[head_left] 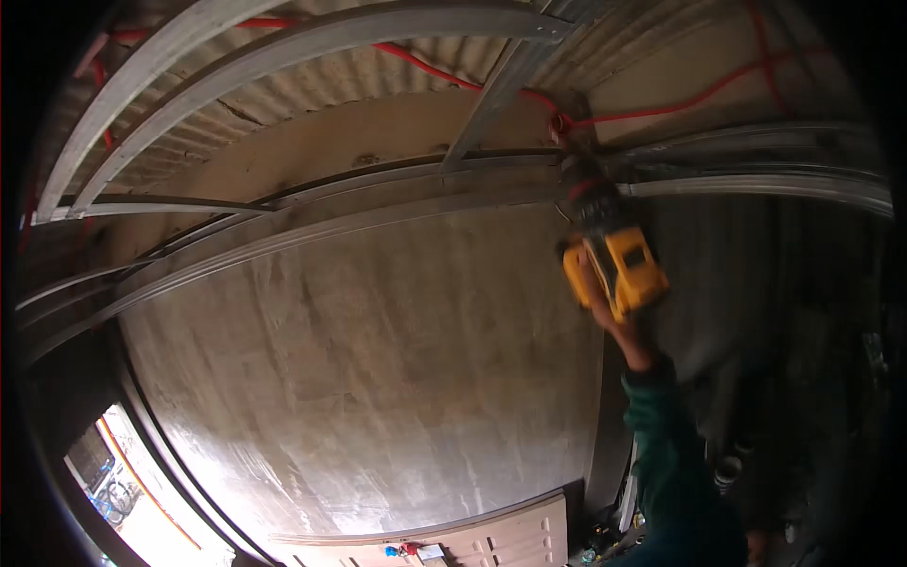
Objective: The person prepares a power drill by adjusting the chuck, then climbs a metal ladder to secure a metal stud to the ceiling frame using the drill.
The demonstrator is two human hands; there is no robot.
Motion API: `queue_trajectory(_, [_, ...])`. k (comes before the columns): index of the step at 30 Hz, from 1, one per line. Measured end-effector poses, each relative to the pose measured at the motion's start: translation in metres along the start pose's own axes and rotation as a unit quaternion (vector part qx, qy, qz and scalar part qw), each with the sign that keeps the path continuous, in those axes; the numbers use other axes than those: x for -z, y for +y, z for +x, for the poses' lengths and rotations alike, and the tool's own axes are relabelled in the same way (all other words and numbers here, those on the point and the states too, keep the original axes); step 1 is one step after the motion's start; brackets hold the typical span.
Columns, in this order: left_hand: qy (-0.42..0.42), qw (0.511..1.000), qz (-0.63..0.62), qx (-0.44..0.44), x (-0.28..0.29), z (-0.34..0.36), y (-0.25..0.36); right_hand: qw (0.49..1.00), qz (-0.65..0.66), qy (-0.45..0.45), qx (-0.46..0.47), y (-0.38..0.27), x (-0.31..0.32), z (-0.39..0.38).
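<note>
My right hand [619, 317] is raised overhead, its fingers wrapped round a yellow and black cordless drill [605, 213]. The drill tilts upward, and its front end is close to the metal ceiling frame. A red conduit [561, 123] passes right by that front end. Blur and the drill's body hide whether its tip touches the frame. The arm wears a dark green sleeve [666, 454]. My left hand is out of view.
Metal channels [359, 33] cross below a corrugated ceiling [312, 76]. A long metal track [378, 222] runs along the grey plastered wall [378, 359]. A pale panelled door [501, 539] leans low against it. Bright daylight enters through an opening [156, 501] at lower left. Dark clutter lies lower right.
</note>
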State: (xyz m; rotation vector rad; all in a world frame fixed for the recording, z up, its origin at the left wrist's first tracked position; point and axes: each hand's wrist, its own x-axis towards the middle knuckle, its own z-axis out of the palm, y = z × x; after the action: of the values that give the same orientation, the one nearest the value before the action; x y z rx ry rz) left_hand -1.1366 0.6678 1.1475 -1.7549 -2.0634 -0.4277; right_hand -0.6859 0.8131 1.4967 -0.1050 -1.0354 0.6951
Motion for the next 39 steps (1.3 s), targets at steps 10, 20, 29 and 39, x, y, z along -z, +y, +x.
queue_trajectory(10, [-0.010, 0.997, -0.050, -0.066, -0.001, 0.008, 0.003, 0.410, -0.611, 0.013, 0.677, -0.061, -0.046, 0.058])
queue_trajectory(20, [0.020, 0.971, -0.134, -0.197, 0.013, 0.044, -0.002, 0.339, -0.632, 0.026, 0.697, -0.091, -0.054, 0.050])
queue_trajectory(29, [0.300, 0.729, -0.580, -0.207, 0.205, 0.162, 0.086, 0.494, -0.570, -0.055, 0.654, -0.089, -0.089, 0.033])
queue_trajectory(39, [0.743, 0.552, -0.199, -0.323, 0.476, 0.307, 0.093, 0.489, -0.615, -0.036, 0.618, -0.104, -0.073, 0.037])
